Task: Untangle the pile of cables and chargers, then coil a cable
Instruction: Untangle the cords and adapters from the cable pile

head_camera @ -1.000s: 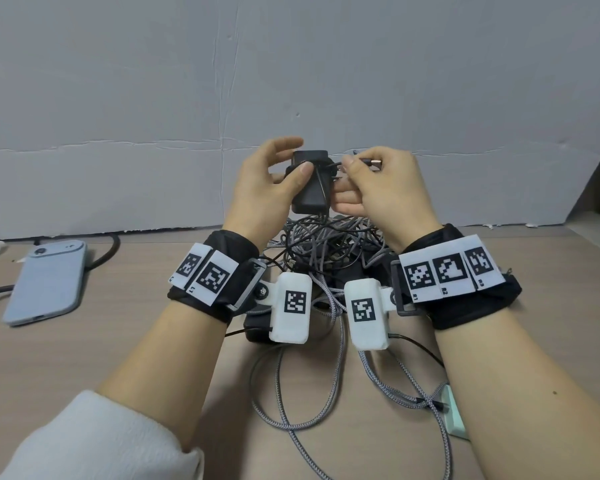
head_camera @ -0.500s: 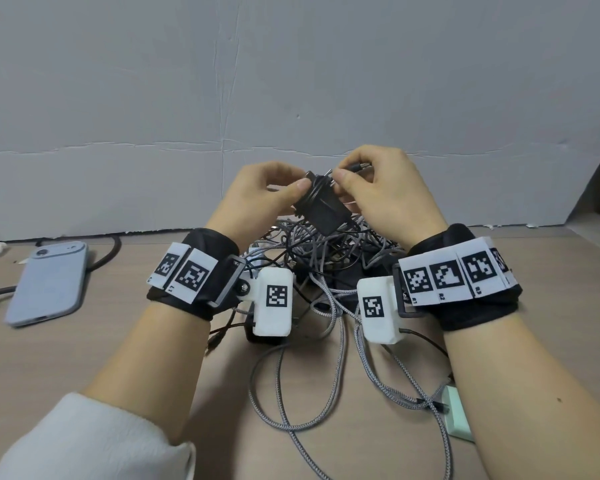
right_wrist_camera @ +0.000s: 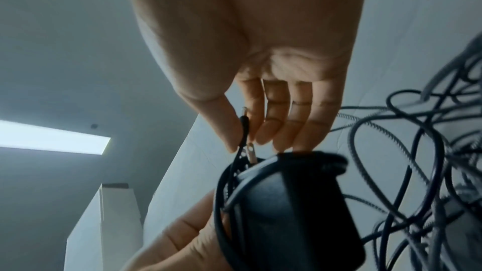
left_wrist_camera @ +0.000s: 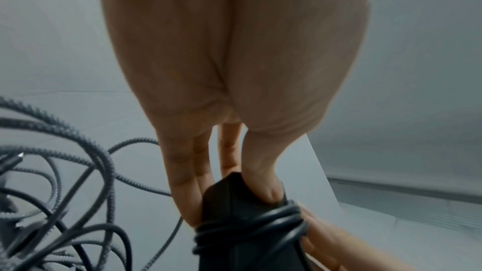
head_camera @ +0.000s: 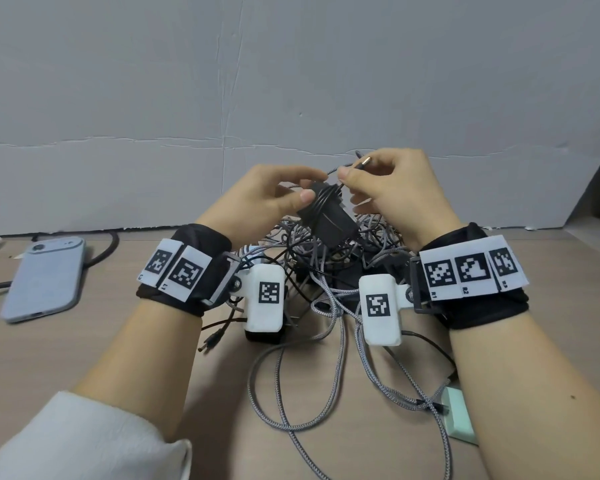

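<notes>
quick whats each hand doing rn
Left hand: grips the black charger, thumb on one side, fingers behind.
Right hand: pinches the thin black cable near its plug.

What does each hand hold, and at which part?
Left hand grips the black charger at its upper end; right hand pinches its thin black cable near the plug tip.

Matt black plastic charger (head_camera: 326, 216), grey braided cables (head_camera: 340, 344), wood-look table (head_camera: 84, 358).

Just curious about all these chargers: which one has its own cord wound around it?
The black adapter held up by the left hand; thin black cord circles its body. The pale green charger lies bare on the table.
</notes>
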A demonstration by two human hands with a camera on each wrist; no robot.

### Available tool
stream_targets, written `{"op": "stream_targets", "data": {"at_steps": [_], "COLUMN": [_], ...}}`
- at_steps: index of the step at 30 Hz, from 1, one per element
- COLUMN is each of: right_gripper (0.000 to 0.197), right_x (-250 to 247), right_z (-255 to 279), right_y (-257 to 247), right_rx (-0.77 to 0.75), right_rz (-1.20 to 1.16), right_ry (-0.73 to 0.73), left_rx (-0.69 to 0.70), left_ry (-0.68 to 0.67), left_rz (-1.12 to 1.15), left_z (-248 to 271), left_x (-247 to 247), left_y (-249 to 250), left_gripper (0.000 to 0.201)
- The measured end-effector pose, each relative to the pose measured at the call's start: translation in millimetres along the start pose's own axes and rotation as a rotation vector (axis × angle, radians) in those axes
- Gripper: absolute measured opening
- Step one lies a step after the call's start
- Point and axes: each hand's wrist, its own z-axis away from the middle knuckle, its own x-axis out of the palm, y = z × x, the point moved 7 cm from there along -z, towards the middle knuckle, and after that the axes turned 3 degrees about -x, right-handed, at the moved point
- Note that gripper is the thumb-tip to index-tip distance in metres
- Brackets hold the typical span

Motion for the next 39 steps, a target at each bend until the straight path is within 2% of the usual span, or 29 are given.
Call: {"op": "stream_targets", "data": {"at_steps": [6, 9, 14, 16, 19, 21, 24, 26, 30, 35, 39], "right_gripper": [0.021, 0.016, 0.030, 0.033, 0.046, 0.046, 0.045, 0.049, 0.048, 0.040, 0.050], "right_x": [13.2, 14.4, 21.7, 26.3, 23.1, 15.6, 9.0, 11.3, 3.6, -45.3, -89.5], "right_z": [6.9, 8.5, 15.5, 18.4, 9.8, 4.8, 7.1, 11.8, 19.1, 27.5, 46.0], "right_y": [8.2, 9.2, 14.1, 11.0, 5.5, -1.9, -14.2, -18.1, -18.5, -31.2, -37.6], "right_rx": [0.208, 0.288, 0.411, 0.431, 0.302, 0.162, -0.021, -0.077, -0.067, -0.050, -0.014], "right_rz": [-0.260, -0.380, -0.387, -0.439, -0.400, -0.244, 0.030, 0.144, 0.199, 0.178, 0.260], "right_ry": [-0.175, -0.205, -0.342, -0.353, -0.209, -0.115, -0.096, -0.145, -0.226, -0.169, -0.161], "left_rx": [0.028, 0.060, 0.092, 0.097, 0.063, -0.014, -0.226, -0.305, -0.300, -0.239, -0.169], "left_ry": [-0.036, -0.034, -0.041, -0.038, -0.010, 0.061, 0.173, 0.137, 0.076, 0.007, -0.074], "left_rz": [0.179, 0.219, 0.291, 0.337, 0.412, 0.475, 0.490, 0.459, 0.442, 0.378, 0.346], "left_z": [4.5, 4.5, 3.7, 3.2, 2.9, 1.5, 0.1, 0.1, -0.1, -12.0, -18.8], "left_x": [2.5, 1.7, 4.5, 4.2, 0.4, -2.7, 2.7, 16.1, 33.2, 55.5, 86.2], "left_y": [6.0, 9.6, 11.8, 12.8, 12.3, 9.9, -0.4, -2.1, 11.2, 51.8, 85.4], "left_gripper": [0.030, 0.033, 0.033, 0.033, 0.035, 0.031, 0.031, 0.033, 0.020, 0.023, 0.015]}}
